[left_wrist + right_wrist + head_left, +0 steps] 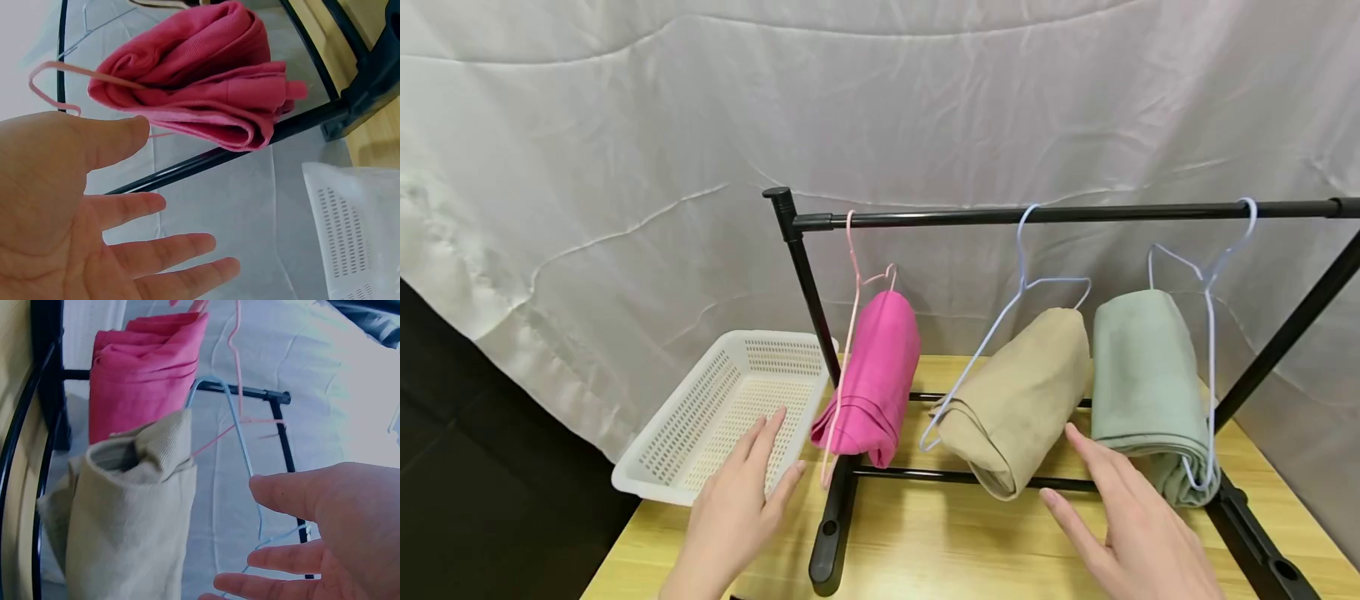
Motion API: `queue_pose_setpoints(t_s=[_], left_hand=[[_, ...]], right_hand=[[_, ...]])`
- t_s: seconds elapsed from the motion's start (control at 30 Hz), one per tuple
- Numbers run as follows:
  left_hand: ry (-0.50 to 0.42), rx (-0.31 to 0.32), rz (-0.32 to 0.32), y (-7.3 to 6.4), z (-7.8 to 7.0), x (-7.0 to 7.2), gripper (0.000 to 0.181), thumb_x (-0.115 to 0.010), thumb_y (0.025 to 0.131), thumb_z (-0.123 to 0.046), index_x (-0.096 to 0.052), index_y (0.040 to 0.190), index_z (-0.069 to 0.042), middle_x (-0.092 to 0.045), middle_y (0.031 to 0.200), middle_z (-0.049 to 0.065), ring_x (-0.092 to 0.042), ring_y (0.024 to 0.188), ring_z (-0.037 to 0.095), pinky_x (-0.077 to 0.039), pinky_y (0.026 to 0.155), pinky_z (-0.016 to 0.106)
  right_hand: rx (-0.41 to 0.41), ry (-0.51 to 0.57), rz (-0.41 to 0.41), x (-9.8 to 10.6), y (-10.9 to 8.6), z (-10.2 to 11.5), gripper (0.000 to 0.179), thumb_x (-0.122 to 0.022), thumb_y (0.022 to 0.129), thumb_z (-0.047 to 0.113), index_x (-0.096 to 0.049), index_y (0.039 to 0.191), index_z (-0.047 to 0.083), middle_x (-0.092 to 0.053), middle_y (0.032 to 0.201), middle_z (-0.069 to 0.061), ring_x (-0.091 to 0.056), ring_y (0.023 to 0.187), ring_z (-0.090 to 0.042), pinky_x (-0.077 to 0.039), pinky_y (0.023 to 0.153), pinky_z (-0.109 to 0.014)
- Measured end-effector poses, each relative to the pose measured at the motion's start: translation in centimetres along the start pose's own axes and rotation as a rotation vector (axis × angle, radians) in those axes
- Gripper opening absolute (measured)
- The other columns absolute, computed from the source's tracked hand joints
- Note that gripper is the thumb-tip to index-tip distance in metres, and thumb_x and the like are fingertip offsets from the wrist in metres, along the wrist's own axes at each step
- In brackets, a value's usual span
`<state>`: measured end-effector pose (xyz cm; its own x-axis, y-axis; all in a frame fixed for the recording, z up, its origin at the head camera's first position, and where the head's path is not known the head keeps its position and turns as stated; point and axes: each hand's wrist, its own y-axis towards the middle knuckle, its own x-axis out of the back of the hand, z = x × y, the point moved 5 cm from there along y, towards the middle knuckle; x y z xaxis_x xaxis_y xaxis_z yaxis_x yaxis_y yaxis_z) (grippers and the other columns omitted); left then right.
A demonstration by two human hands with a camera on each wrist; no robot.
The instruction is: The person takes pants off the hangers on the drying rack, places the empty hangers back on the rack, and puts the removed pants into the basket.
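Three folded cloth garments hang on wire hangers from a black rack. The magenta garment [883, 367] is on a pink hanger [847, 358] at the left. In the middle a khaki garment [1022, 392] hangs on a light blue hanger [981, 350]. At the right is a pale green garment [1142, 375] on another blue hanger [1211, 358]. My left hand [741, 492], fingers spread, is over the near side of the white basket, left of the magenta garment, holding nothing. My right hand [1138, 517] is held out empty below the khaki and green garments, its fingers extended.
The black rack [925, 219] stands on a wooden table [955, 542], its feet reaching toward me. A white perforated basket [647, 479] sits left of the rack, at the table's left side. Pale grey fabric [625, 150] hangs behind everything.
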<state>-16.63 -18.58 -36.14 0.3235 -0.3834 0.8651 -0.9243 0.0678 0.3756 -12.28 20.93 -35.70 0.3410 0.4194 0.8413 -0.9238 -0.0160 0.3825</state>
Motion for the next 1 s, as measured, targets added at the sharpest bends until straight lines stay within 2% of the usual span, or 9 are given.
queue_pose_setpoints(t_s=[0.1, 0.17, 0.23, 0.37, 0.47, 0.63, 0.77, 0.87, 1.0], left_hand=[[-0.018, -0.016, -0.031, 0.7, 0.0, 0.6, 0.069, -0.069, 0.106, -0.038, -0.041, 0.166, -0.019, -0.056, 0.157, 0.025, -0.066, 0.125, 0.054, -0.057, 0.088, 0.074], [-0.028, -0.028, -0.052, 1.4, 0.1, 1.0, 0.068, -0.069, 0.106, -0.036, -0.042, 0.165, -0.017, -0.058, 0.154, 0.025, -0.067, 0.123, 0.053, -0.058, 0.088, 0.072], [-0.035, -0.033, -0.071, 2.1, 0.3, 1.3, 0.066, -0.069, 0.106, -0.035, -0.043, 0.164, -0.015, -0.061, 0.151, 0.025, -0.068, 0.122, 0.051, -0.059, 0.088, 0.071], [-0.050, -0.043, -0.095, 3.5, 0.7, 1.9, 0.064, -0.068, 0.107, -0.032, -0.044, 0.163, -0.013, -0.062, 0.147, 0.027, -0.068, 0.121, 0.050, -0.058, 0.090, 0.069], [-0.086, -0.065, -0.109, 4.7, 1.0, 2.0, 0.062, -0.067, 0.107, -0.028, -0.044, 0.161, -0.009, -0.061, 0.149, 0.027, -0.064, 0.129, 0.049, -0.055, 0.101, 0.067], [-0.182, -0.070, -0.095, 6.8, 1.3, 1.6, 0.057, -0.063, 0.110, -0.028, -0.046, 0.159, -0.006, -0.062, 0.148, 0.026, -0.065, 0.131, 0.046, -0.053, 0.107, 0.064], [-0.257, -0.057, -0.082, 8.5, 1.3, 1.3, 0.053, -0.059, 0.111, -0.029, -0.047, 0.158, -0.007, -0.065, 0.145, 0.024, -0.068, 0.127, 0.044, -0.055, 0.104, 0.063], [-0.309, -0.051, -0.079, 9.7, 1.2, 1.2, 0.051, -0.056, 0.113, -0.031, -0.046, 0.158, -0.009, -0.066, 0.145, 0.023, -0.068, 0.128, 0.042, -0.054, 0.105, 0.063], [-0.363, -0.050, -0.073, 11.2, 1.0, 1.1, 0.051, -0.050, 0.115, -0.035, -0.044, 0.159, -0.011, -0.066, 0.144, 0.022, -0.067, 0.130, 0.041, -0.054, 0.107, 0.062]], right_hand=[[0.032, 0.038, -0.054, 0.5, -0.1, 1.2, 0.071, -0.077, 0.099, 0.045, -0.050, 0.160, 0.019, -0.065, 0.148, -0.010, -0.072, 0.103, -0.026, -0.057, 0.084, -0.065], [0.053, 0.058, -0.076, 0.7, 0.0, 2.0, 0.069, -0.079, 0.098, 0.042, -0.053, 0.158, 0.021, -0.066, 0.146, -0.006, -0.067, 0.084, -0.011, -0.058, 0.080, -0.062], [0.088, 0.074, -0.100, 0.9, 0.1, 2.9, 0.067, -0.082, 0.097, 0.038, -0.055, 0.156, 0.021, -0.068, 0.143, -0.003, -0.053, 0.069, 0.000, -0.059, 0.078, -0.058], [0.193, 0.105, -0.165, 1.2, 0.4, 5.1, 0.066, -0.086, 0.092, 0.030, -0.059, 0.152, 0.020, -0.070, 0.138, 0.003, -0.066, 0.084, -0.005, -0.062, 0.081, -0.048], [0.271, 0.134, -0.189, 1.1, 0.6, 6.8, 0.065, -0.087, 0.091, 0.026, -0.061, 0.150, 0.019, -0.071, 0.134, 0.006, -0.073, 0.101, -0.012, -0.063, 0.081, -0.041], [0.369, 0.172, -0.179, 0.4, 0.9, 9.5, 0.061, -0.085, 0.093, 0.026, -0.061, 0.149, 0.018, -0.071, 0.131, 0.009, -0.066, 0.090, -0.001, -0.063, 0.082, -0.037], [0.433, 0.214, -0.159, -0.5, 1.1, 11.4, 0.059, -0.082, 0.096, 0.028, -0.059, 0.150, 0.017, -0.070, 0.134, 0.008, -0.068, 0.096, -0.001, -0.063, 0.087, -0.036], [0.448, 0.258, -0.129, -1.3, 1.3, 12.7, 0.058, -0.078, 0.100, 0.032, -0.056, 0.152, 0.018, -0.070, 0.137, 0.008, -0.071, 0.118, -0.010, -0.063, 0.094, -0.038], [0.382, 0.354, -0.026, -2.4, 1.9, 14.0, 0.058, -0.073, 0.104, 0.037, -0.052, 0.155, 0.020, -0.069, 0.138, 0.009, -0.069, 0.119, -0.007, -0.062, 0.096, -0.034]])
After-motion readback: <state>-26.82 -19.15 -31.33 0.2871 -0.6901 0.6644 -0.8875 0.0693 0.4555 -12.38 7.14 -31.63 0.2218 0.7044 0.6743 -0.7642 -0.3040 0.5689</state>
